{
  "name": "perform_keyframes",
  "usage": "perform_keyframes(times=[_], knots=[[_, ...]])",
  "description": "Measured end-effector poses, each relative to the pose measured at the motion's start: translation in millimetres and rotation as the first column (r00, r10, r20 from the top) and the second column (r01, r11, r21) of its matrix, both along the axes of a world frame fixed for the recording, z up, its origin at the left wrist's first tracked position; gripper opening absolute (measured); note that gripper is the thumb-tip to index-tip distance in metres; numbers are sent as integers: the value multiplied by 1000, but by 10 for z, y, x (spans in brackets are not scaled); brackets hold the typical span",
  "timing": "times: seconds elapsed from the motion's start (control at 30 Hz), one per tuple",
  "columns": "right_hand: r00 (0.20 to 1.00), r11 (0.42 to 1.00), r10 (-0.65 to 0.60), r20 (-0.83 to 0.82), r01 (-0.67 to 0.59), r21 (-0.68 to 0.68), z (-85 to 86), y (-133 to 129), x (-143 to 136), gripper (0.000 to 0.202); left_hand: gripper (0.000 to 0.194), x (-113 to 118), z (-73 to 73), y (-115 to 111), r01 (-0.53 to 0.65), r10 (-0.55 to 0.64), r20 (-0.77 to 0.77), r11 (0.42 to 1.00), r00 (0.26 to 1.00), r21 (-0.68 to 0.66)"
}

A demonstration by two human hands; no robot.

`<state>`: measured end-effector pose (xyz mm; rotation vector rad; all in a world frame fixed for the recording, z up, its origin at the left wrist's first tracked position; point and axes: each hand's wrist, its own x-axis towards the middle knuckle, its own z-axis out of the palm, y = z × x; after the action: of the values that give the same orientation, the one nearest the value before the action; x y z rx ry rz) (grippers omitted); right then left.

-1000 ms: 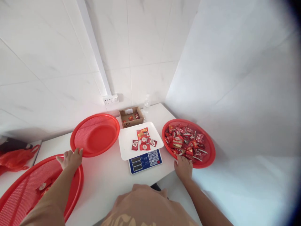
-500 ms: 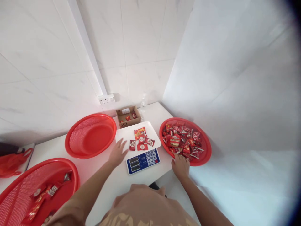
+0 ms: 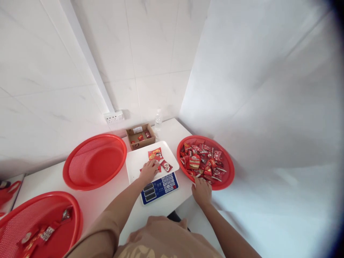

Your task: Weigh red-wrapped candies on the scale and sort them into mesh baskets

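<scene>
My left hand (image 3: 150,171) is over the white weighing tray (image 3: 134,160) of a digital scale (image 3: 159,188), fingers stretched out across small red wrapped candies and partly hiding them. A red candy packet (image 3: 166,165) lies just right of its fingertips. Behind it is a larger red and orange snack packet (image 3: 155,153). On the right, my right hand (image 3: 202,190) has its fingers curled over the near rim of a red plastic basket (image 3: 229,179), heaped with red-wrapped sweets and lollipops (image 3: 204,161).
Left of the scale stands another red basket (image 3: 98,163). A third red basket (image 3: 76,222), nearer me, holds several packets (image 3: 45,233). A small cardboard box (image 3: 142,142) with a few sweets and a clear plastic bottle (image 3: 158,120) are at the back by the wall.
My left hand has moved right, from the tray's left edge onto the candies. The right hand stays at the basket rim. The view has shifted slightly.
</scene>
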<state>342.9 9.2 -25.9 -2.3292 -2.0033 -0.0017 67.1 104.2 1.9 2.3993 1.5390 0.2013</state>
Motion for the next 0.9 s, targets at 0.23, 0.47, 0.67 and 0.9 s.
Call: perform_keyframes(times=[0.23,0.47,0.67,0.9], knots=[[1000,1000,12,-3,-12,9,-18,3,16,37,22,-55,26,-51,-84,83,59,996,995,10],[999,1000,19,-26,-18,22,-24,5,23,38,27,-482,267,47,-338,328,117,938,937,76],[999,998,27,-23,-26,52,-24,-4,24,37,43,-1373,601,198,-700,709,62,672,703,241],[999,998,32,-8,-31,62,-49,-4,29,36,65,-1112,341,256,-455,484,-58,853,873,254]])
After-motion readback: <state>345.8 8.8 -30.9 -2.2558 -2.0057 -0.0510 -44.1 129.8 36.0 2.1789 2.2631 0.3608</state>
